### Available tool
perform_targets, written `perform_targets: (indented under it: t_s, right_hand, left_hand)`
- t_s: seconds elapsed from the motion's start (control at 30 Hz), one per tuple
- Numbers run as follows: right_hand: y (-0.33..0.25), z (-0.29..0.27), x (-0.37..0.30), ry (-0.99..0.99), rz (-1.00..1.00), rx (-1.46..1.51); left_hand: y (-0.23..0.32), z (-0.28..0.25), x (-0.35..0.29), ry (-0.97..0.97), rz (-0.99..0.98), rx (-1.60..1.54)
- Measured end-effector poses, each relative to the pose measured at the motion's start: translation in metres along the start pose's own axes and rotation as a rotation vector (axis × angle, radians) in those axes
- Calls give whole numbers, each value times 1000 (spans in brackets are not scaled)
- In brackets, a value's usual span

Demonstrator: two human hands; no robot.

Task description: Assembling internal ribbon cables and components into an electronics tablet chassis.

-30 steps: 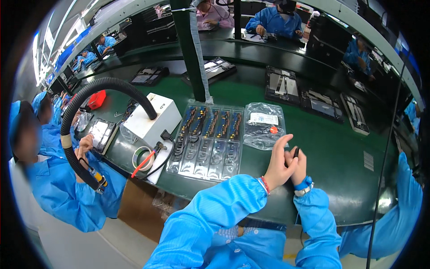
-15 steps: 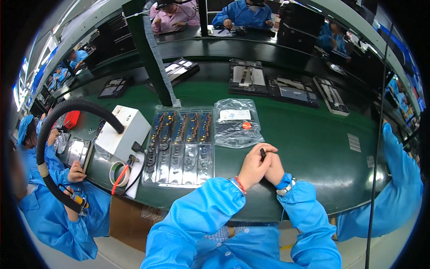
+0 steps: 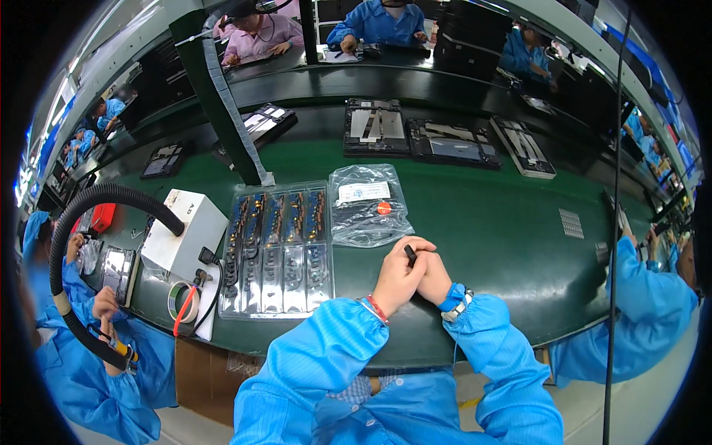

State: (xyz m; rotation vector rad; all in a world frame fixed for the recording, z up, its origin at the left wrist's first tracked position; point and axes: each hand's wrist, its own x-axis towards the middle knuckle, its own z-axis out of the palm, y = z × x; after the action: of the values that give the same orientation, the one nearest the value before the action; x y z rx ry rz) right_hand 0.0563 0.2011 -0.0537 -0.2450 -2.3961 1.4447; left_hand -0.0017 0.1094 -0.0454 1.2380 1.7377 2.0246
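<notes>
Blue-sleeved, seemed at a holding step, with a small black piece (image 3: pixel 410 256) grasped between left hand (image 3: pixel 398 279) and right hand (image 3: pixel 436 279), right of and just below frame centre, near a clear bag (image 3: pixel 366 219). Could not tell left grip from right on it. Probably called next for loosening the clasp. Angled both wrists inward, stretched forearms in from the lower edge.

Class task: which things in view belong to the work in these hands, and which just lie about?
Likely belonging:
- small black item, where left hand and right hand meet
- clear bag, parts tray, both nearby

Apparently lying about:
- tape roll
- thin metal strips
- opened flat devices
</notes>
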Motion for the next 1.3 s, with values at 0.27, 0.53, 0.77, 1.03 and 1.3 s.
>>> perform_targets:
  t_s: [0.27,0.53,0.77,1.03,1.3]
  right_hand:
    - [2,1,0,23,-17,-59]
    - [2,-1,1,-8,-20,-63]
    - [-4,-1,-1,-7,-4,-61]
    - [-4,-3,-3,-4,12,-109]
    - [15,-102,41,503,43,483]
  left_hand:
    - [1,-2,0,-46,-42,-34]
    - [1,-1,0,-38,-44,-34]
    - [4,-2,-1,-39,-38,-36]
    - [3,0,0,-24,-18,-43]
    - [-1,-2,-5,59,-81,-151]
